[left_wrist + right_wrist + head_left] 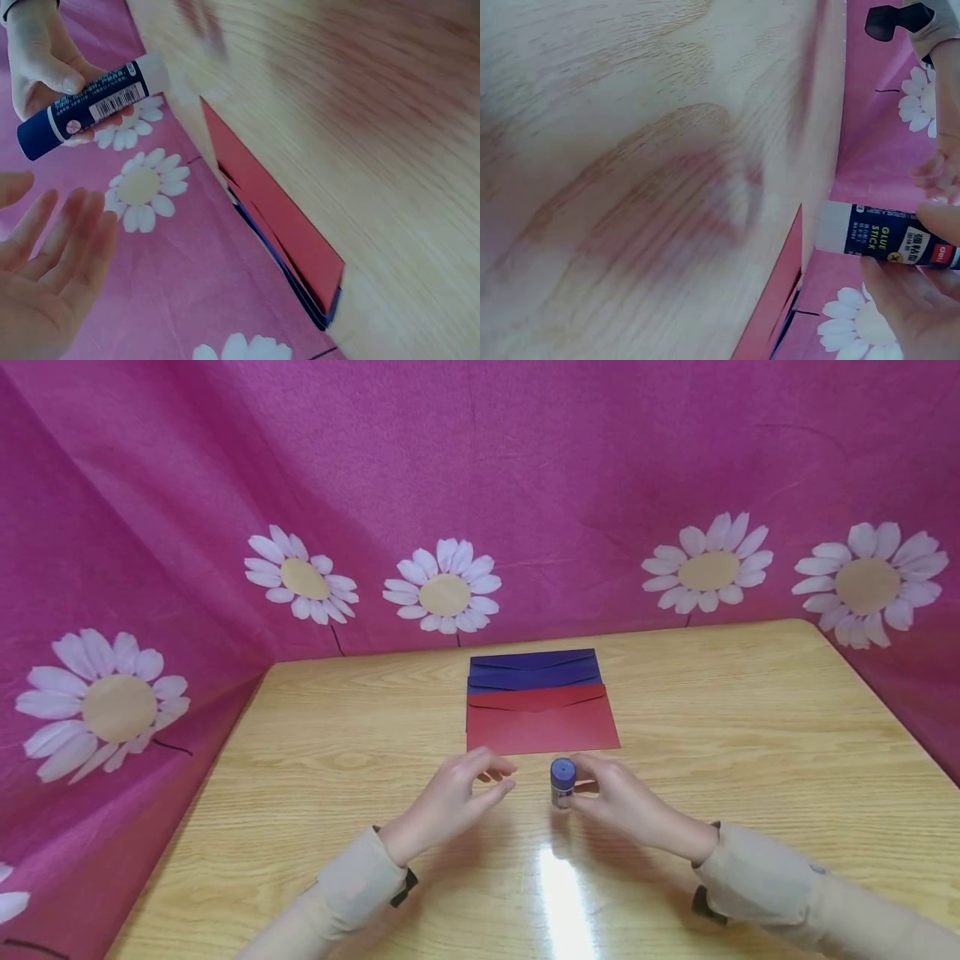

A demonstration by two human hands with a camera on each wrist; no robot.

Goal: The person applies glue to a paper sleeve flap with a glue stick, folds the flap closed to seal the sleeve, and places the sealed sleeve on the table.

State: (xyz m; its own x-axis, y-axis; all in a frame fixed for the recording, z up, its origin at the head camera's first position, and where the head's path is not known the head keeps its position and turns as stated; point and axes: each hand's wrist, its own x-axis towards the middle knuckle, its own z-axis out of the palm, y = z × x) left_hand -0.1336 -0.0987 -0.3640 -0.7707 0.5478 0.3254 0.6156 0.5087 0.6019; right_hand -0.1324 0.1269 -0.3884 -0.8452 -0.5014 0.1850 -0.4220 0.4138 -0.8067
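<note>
My right hand pinches a glue stick between thumb and fingers, holding it upright over the table with its blue cap on top. "GLUE STICK" can be read on its dark blue label in the right wrist view, and the clear base points to the table. To the left of it, my left hand holds nothing, its fingers loosely bent and a little apart from the glue stick. Just beyond both hands lies a red envelope, overlapping dark blue envelopes behind it.
The wooden table has rounded far corners. Close behind it and along its sides hangs a magenta cloth printed with white daisies. A bright reflection shows on the tabletop near the front.
</note>
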